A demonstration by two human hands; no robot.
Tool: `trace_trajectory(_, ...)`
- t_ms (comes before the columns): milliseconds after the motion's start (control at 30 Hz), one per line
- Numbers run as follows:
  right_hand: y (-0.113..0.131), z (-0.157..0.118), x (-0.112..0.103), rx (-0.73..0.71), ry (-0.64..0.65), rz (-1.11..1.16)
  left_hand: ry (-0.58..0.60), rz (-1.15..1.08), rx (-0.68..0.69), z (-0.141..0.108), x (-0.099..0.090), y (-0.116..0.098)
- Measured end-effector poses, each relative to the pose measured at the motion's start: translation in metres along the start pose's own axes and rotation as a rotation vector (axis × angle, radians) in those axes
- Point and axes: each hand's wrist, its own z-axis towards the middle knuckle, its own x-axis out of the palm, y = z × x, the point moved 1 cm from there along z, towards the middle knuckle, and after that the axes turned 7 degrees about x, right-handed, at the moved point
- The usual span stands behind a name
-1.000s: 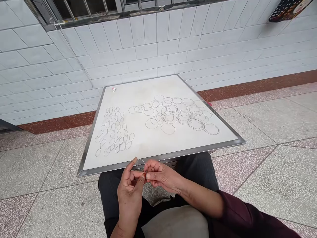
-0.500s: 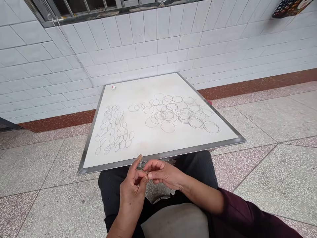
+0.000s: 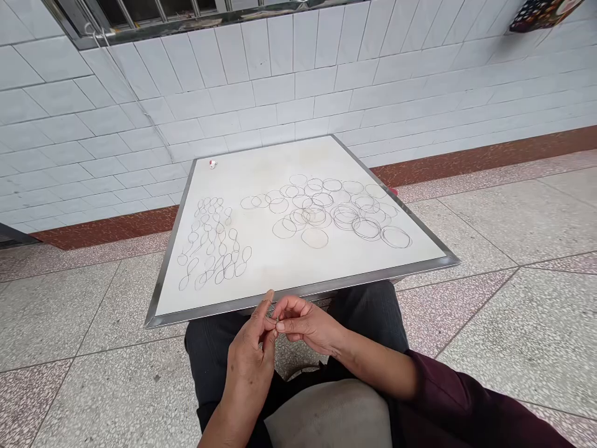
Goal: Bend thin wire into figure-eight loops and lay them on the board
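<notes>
Over my lap, just off the near edge of the table, my left hand [image 3: 254, 345] and my right hand [image 3: 305, 326] meet at the fingertips. Between them is a thin wire loop [image 3: 272, 308], mostly hidden by the fingers. The left thumb and fingers pinch it while the left index finger points up. My right thumb and index finger pinch the same wire from the right side. On the table, thin wire rings [image 3: 314, 238] lie overlapping at the right. Twisted figure-eight wire loops [image 3: 240, 261] lie in rows at the left.
The white table [image 3: 270, 274] has a grey metal rim. A small red and white object [image 3: 213, 164] sits near its far left corner. Behind stands a white tiled wall [image 3: 280, 112] with a barred window [image 3: 163, 12]. A dark patterned item [image 3: 543, 14] hangs at upper right.
My hands have drawn slightly closer together, and less of the wire loop shows between the fingers. The view has shifted a little; the rings on the table lie as before.
</notes>
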Motion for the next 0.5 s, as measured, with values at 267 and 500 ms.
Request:
trace_trajectory(267,0.0014,-0.0009,-0.0007,0.015,-0.026,0.009,0.038,0.003,0.024,-0.0006,-0.0013,-0.0015)
trace_trajectory(500,0.0008,-0.0028,-0.0064,0.144,-0.034,0.095,0.056,0.078,0.029,-0.0008,0.0003,0.0034)
